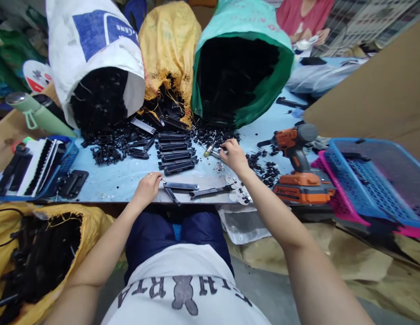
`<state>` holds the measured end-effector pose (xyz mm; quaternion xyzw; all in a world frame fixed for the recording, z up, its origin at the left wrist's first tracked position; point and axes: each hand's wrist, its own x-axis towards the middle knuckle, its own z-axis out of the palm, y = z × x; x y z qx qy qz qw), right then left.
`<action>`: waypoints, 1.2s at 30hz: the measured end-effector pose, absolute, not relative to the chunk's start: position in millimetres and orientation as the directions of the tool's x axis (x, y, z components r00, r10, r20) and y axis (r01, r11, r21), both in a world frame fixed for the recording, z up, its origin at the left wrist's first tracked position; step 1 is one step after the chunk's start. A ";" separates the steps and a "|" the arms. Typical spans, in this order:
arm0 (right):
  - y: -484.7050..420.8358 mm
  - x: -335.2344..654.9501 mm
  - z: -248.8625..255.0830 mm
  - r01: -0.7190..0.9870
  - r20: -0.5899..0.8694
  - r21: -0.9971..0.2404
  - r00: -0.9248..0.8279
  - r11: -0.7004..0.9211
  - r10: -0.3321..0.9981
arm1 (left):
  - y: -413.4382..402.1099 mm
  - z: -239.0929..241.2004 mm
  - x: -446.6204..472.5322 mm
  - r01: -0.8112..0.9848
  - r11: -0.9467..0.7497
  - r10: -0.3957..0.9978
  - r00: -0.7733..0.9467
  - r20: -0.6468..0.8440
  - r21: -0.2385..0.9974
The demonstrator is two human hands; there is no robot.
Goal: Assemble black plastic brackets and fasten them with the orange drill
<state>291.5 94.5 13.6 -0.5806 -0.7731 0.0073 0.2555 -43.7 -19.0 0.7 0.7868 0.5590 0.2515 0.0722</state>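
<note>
My left hand point(149, 187) is closed in a pinch at the left end of a black hinged arm point(181, 185), which lies near the table's front edge with a short leg angled toward me. Just right of it lies another long black arm point(213, 191). My right hand point(234, 155) has its fingers closed around the handle of a small hammer point(209, 150) with a yellowish face and metal head. Behind the hinged arm, several black arms point(177, 155) are stacked in a row. Small washers point(220, 167) and black pins lie below and beside my right hand.
An orange cordless drill point(296, 158) stands on the right, before blue and pink baskets point(375, 180). White, yellow and green sacks point(243, 13) of black parts line the back. A blue basket point(69, 160) and green bottle point(40, 113) are left. Another person's hands point(311, 38) work beyond.
</note>
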 end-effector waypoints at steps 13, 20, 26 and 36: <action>0.8 229.5 22.1 0.688 0.164 -0.512 -0.509 0.513 0.845 | -32.8 2.1 -26.9 0.906 -0.366 0.908 0.297 0.296 0.213; -5.8 223.3 14.7 0.689 0.153 -0.271 -0.659 0.672 0.737 | -41.3 -17.6 -31.1 0.831 -0.484 0.834 0.343 0.433 0.275; -16.9 230.8 -7.0 0.622 0.282 -0.373 -0.631 0.689 0.723 | -36.9 -20.2 -39.2 0.818 -0.512 0.814 0.363 0.454 0.264; -32.1 247.9 -24.9 0.599 0.308 -0.436 -0.602 0.672 0.736 | -39.1 -9.6 -37.8 0.847 -0.434 0.870 0.305 0.387 0.306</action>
